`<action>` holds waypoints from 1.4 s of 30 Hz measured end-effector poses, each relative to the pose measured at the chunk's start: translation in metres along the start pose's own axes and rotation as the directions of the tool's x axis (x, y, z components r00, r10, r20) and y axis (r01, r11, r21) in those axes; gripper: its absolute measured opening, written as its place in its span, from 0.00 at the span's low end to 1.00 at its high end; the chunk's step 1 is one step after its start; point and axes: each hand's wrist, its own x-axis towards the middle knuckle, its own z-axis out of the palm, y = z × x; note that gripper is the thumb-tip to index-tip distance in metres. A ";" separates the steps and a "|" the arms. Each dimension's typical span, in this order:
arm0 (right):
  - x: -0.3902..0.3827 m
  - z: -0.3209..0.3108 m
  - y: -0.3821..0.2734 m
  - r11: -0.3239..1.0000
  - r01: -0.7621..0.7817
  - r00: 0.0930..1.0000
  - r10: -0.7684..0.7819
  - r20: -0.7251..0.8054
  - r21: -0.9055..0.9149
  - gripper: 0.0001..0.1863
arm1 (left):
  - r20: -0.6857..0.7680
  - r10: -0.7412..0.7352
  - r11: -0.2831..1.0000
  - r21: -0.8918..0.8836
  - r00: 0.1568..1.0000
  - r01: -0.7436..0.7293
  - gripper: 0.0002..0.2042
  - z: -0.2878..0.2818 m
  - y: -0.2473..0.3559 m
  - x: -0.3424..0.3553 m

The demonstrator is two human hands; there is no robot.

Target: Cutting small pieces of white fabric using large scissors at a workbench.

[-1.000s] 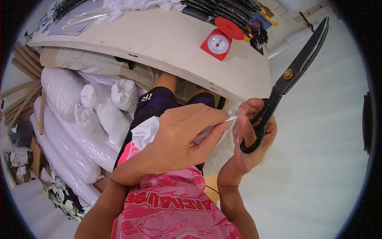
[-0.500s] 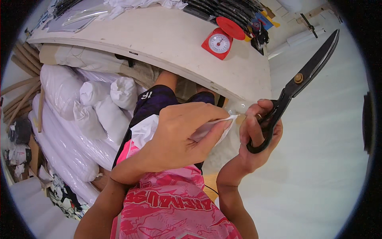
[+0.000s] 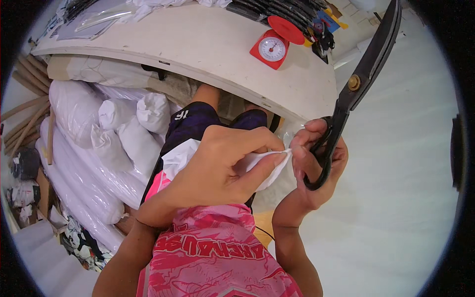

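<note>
White cloth (image 3: 264, 166), thin and soft, sits crumpled between both hands in front of the person's chest, its creased edge drawn to a small point. Left hand (image 3: 217, 171) curls over the bulk of it, fingers pressed together and thumb laid under the fold, so that only a tuft of cloth shows at the wrist side and a flap at the fingertips. Right hand (image 3: 314, 163) meets that flap: its fingertips pinch the pointed edge just beside the left thumb, while the same hand carries large black scissors (image 3: 358, 81). Two fingers pass through the smooth looped handle, and the long, dark, tapering blades lie shut, slanting up and away toward the rim, joined by a brass-coloured rivet.

Beyond the hands runs a pale, matt worktable (image 3: 198, 47) with a rounded edge. On it stands a small red kitchen scale (image 3: 270, 48) with a round white dial. Under and left of the table lie glossy white plastic-wrapped rolls (image 3: 89, 143), plump and cylindrical.
</note>
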 end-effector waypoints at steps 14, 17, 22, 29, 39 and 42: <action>0.004 -0.026 0.018 0.990 0.119 0.990 -0.124 0.073 0.071 0.23 | 0.118 -0.096 0.964 -0.237 0.988 0.122 0.02 -0.013 -0.010 0.002; -0.018 -0.044 0.042 0.977 0.086 0.996 -0.086 -0.007 0.197 0.36 | 0.130 -0.086 0.932 -0.339 0.988 0.126 0.03 -0.021 -0.009 0.001; -0.063 -0.076 0.065 0.990 -0.045 0.985 0.022 0.169 0.132 0.41 | 0.147 -0.034 0.768 -0.629 0.989 0.120 0.04 -0.014 -0.012 0.000; -0.098 -0.109 0.044 0.949 -0.305 0.850 0.311 0.426 -0.083 0.41 | 0.356 -0.084 0.871 -0.428 0.931 0.243 0.05 -0.025 -0.003 0.007; -0.093 -0.109 0.025 0.877 -0.457 0.711 0.459 0.533 -0.145 0.45 | 0.486 -0.197 0.969 -0.036 0.852 0.244 0.04 -0.043 0.004 0.015; -0.093 -0.116 0.026 0.881 -0.442 0.667 0.447 0.596 -0.167 0.39 | 0.486 -0.195 0.974 -0.005 0.852 0.225 0.04 -0.041 0.007 0.015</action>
